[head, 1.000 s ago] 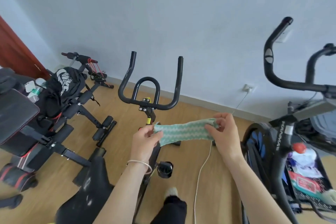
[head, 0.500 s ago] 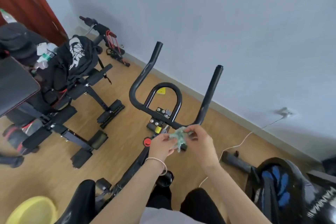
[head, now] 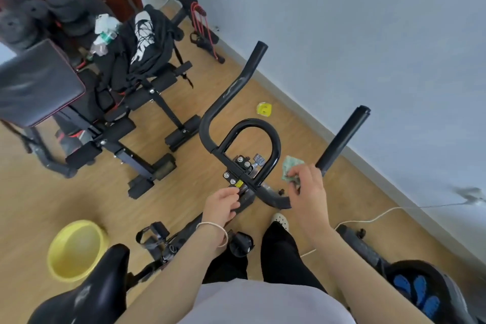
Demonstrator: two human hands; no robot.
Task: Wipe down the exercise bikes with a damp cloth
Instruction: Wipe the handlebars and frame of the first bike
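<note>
A black exercise bike stands right in front of me, its handlebars (head: 238, 102) rising towards the wall and its saddle (head: 86, 294) at the lower left. My right hand (head: 306, 189) holds a bunched green-and-white cloth (head: 290, 171) at the bend of the right handlebar, just below the right grip (head: 342, 137). My left hand (head: 223, 205), with a thin bracelet on the wrist, rests by the handlebar stem clamp (head: 238, 171) with curled fingers and nothing visibly in it. A second bike's flywheel housing (head: 426, 294) shows at the lower right.
A yellow basin (head: 76, 250) sits on the wooden floor at the left. A black weight bench (head: 110, 123) with a black bag (head: 142, 42) on it stands behind, weight plates (head: 39, 13) beyond. A white cable (head: 389, 212) runs along the floor by the wall.
The cloth was stretched between both hands, then bunched. Now only my right hand has it, at the right handlebar bend; my left hand has dropped to the stem. The view tilted down.
</note>
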